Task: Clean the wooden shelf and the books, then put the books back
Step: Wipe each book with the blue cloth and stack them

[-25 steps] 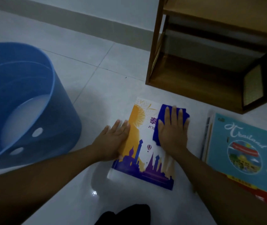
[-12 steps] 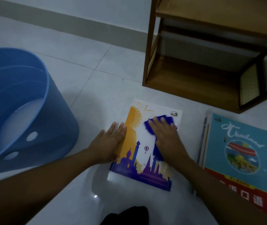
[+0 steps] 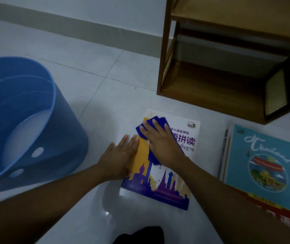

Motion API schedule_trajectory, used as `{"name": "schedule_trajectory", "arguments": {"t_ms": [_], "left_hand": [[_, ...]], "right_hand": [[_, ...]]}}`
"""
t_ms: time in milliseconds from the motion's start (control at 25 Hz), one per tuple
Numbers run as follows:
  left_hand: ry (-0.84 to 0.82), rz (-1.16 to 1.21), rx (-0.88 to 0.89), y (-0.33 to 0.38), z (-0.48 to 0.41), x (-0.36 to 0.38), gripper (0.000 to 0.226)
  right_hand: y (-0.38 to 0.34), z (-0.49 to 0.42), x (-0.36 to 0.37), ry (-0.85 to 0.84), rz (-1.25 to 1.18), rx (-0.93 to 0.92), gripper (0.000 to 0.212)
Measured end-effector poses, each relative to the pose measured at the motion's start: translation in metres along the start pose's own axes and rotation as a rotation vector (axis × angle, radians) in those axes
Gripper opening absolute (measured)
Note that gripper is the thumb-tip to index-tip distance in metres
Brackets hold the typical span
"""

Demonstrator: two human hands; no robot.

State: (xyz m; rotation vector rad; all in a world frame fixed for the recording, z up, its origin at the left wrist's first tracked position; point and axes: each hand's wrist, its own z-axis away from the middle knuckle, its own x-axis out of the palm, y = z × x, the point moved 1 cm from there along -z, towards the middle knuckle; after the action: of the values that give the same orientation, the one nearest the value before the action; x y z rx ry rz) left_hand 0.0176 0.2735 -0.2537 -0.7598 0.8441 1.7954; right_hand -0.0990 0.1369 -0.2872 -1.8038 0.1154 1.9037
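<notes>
A white paperback book with an orange-and-purple skyline cover [image 3: 160,161] lies flat on the glossy white tiled floor [image 3: 91,81], directly in front of the person. The left hand [image 3: 118,158] rests palm down with fingers extended and held together, pressing the book's left edge; part of the palm lies on the floor tile beside the cover. The right hand [image 3: 161,143] lies flat, fingers spread, on a folded dark blue cleaning cloth [image 3: 151,124] and presses it against the upper left area of the cover. The cloth protrudes beyond the fingertips and below the palm. Neither hand is closed around an object; both press downward.

A stack of books topped by a light blue "Thailand" paperback with a red lower band [image 3: 264,164] lies on the floor just right of the first book, apart from it. The right forearm crosses the stack's lower left corner.

A low brown wooden shelf unit with open tiers and woven side panels [image 3: 214,85] stands on the floor beyond the books, near the wall. No books are visible on its tiers.

A large round blue plastic tub with holes in its wall [image 3: 52,138] sits at the left, well apart from the book. Its pale interior base is visible.
</notes>
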Motion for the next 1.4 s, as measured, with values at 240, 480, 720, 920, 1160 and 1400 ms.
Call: {"name": "schedule_trajectory", "arguments": {"t_ms": [240, 480, 720, 920, 1160, 1400], "left_hand": [[0.005, -0.01, -0.009, -0.004, -0.001, 0.005, 0.117], [0.001, -0.045, 0.013, -0.004, -0.002, 0.003, 0.116], [-0.118, 0.039, 0.119, -0.019, -0.006, 0.001, 0.125], [0.011, -0.011, 0.108, -0.023, -0.003, 0.011, 0.123], [-0.028, -0.041, 0.109, -0.025, -0.002, 0.014, 0.12], [-0.041, 0.076, 0.096, -0.015, 0.002, 0.008, 0.128]], "right_hand": [[0.027, 0.074, 0.006, 0.152, -0.114, 0.299, 0.061], [-0.01, 0.128, 0.035, 0.057, 0.152, -0.297, 0.062], [0.006, 0.098, 0.019, 0.047, 0.129, -0.165, 0.055], [-0.05, 0.102, 0.04, 0.104, 0.087, -0.319, 0.058], [-0.022, 0.076, 0.021, -0.016, 0.03, -0.513, 0.057], [-0.016, 0.049, 0.012, 0.041, -0.082, -0.107, 0.061]]}}
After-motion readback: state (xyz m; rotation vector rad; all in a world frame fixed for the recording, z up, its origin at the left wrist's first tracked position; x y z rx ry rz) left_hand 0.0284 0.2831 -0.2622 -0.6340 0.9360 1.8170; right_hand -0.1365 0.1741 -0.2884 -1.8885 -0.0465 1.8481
